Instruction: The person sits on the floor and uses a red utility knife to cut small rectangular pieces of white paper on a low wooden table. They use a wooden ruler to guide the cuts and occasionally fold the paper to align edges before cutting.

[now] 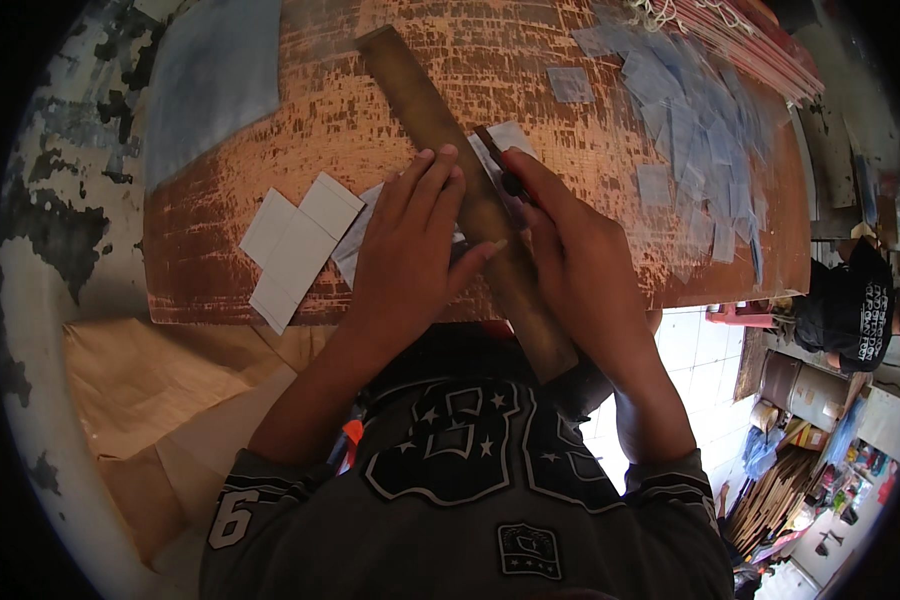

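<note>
A long brown straightedge [420, 100] lies slantwise across the worn table, its near end reaching over the front edge towards me. My left hand [405, 220] rests flat with fingers stretched out, the fingertips and thumb on the straightedge. On its other side, my right hand [580, 245] is closed around a dark, slim cutter knife [494, 150], with the tip close along the straightedge. Beneath the straightedge and both hands is a pale sheet [513, 138], mostly hidden. Left of my left hand lie white card pieces [305, 230] with thin lines on them.
Several clear plastic squares [685, 130] are scattered over the table's right side. Thin reddish sticks [760, 50] lie at the far right. A bluish transparent sheet [215, 90] covers the far left corner. Brown paper [170, 380] is below the table at left. A person [850, 305] is at the right.
</note>
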Demonstrator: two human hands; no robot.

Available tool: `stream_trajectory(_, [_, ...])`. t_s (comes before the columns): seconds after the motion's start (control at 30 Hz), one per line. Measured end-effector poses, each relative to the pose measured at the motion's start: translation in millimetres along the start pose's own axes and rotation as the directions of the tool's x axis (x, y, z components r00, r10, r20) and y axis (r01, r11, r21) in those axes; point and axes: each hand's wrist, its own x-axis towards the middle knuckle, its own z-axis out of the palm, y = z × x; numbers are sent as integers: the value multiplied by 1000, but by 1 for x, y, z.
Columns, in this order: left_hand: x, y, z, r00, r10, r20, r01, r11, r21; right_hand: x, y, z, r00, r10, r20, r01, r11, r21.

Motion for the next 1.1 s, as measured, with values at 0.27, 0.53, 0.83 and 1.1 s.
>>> stream_trajectory(0.27, [-1, 2, 1, 1000, -4, -17, 4, 1000, -8, 7, -11, 2, 999, 24, 24, -21, 993, -120])
stream_trajectory(0.53, [0, 2, -1, 1000, 0, -15, 0, 1000, 5, 6, -21, -2, 998, -5, 57, 14, 988, -157])
stream_trajectory(0.83, [0, 1, 0, 1000, -7, -5, 7, 1000, -4, 11, -18, -7, 998, 50, 31, -47, 995, -93])
stream_trajectory(1.1, [0, 0, 1, 1000, 7, -10, -7, 1000, 6, 7, -18, -1, 999, 29, 46, -22, 988, -150])
